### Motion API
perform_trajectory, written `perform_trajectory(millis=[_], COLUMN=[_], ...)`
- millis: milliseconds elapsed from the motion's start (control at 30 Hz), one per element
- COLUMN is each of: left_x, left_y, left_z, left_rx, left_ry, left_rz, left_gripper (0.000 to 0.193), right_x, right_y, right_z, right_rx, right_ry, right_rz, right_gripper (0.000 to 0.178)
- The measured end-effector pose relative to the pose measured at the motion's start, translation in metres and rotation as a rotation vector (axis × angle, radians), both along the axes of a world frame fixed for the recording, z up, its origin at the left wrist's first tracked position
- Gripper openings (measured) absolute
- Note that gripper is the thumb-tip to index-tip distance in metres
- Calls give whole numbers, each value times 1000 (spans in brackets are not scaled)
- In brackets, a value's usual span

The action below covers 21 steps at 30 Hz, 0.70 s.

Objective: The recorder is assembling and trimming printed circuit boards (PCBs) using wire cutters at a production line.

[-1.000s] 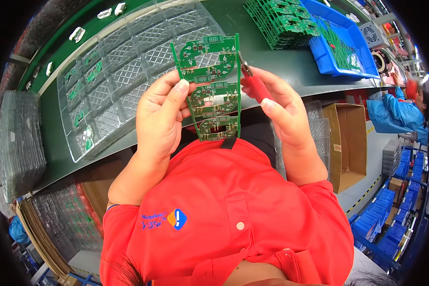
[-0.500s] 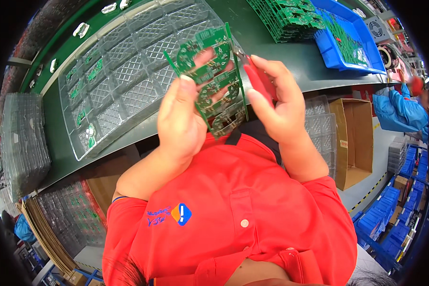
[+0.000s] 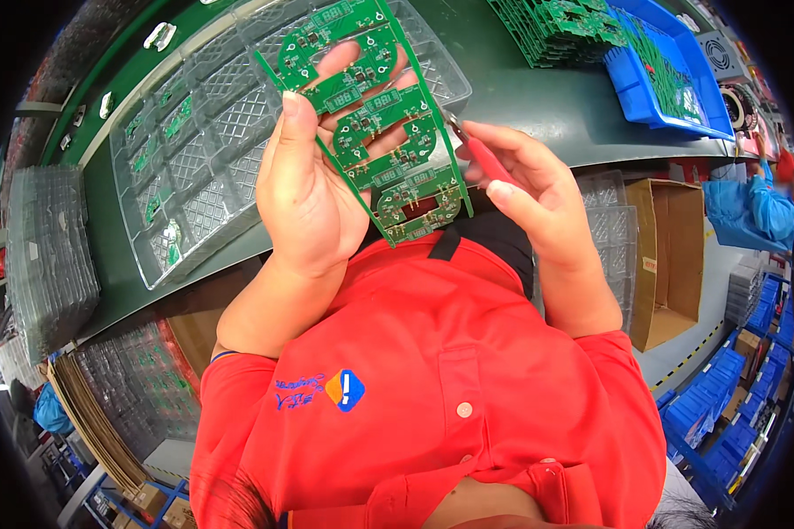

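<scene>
A green circuit board panel, several joined boards between two narrow side strips, is tilted up over the near table edge. My left hand grips it from the left, thumb at the left strip and fingers behind, showing through the cut-outs. Red-handled cutters are held in my right hand. Their metal tip is close beside the panel's right strip; whether they touch cannot be made out. Behind the panel lies a clear plastic tray with compartments, a few holding small green boards at its left side.
A stack of green panels stands at the back right, beside a blue bin holding green strips. Stacked clear trays stand at the left. An open cardboard box is below the table edge. Another person in blue is far right.
The panel has swung left and turned its face more toward me, my left hand moving with it. My right hand and the cutters have shifted slightly right and down.
</scene>
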<state>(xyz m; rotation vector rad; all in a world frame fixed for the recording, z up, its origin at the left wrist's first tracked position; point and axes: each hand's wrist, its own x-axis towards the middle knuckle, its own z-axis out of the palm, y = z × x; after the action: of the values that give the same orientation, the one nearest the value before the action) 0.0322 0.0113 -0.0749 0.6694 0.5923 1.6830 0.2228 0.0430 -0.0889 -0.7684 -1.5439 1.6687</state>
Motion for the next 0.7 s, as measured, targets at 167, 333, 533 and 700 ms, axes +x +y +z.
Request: perform_trajectory(millis=[167, 333, 533, 700], left_x=[-3, -7, 7, 6], left_y=[3, 6, 9, 11], left_z=[-8, -14, -12, -17], left_rx=[22, 23, 10, 77], left_ry=[-37, -77, 104, 171], left_rz=[-35, -67, 31, 108], left_gripper=[50, 51, 50, 50], right_x=[7, 11, -4, -8], right_y=[1, 4, 5, 4], right_z=[-3, -5, -12, -17], right_rx=[-90, -115, 755, 849], right_ry=[42, 60, -424, -497], right_rz=[44, 113, -252, -320], right_gripper=[53, 51, 46, 45])
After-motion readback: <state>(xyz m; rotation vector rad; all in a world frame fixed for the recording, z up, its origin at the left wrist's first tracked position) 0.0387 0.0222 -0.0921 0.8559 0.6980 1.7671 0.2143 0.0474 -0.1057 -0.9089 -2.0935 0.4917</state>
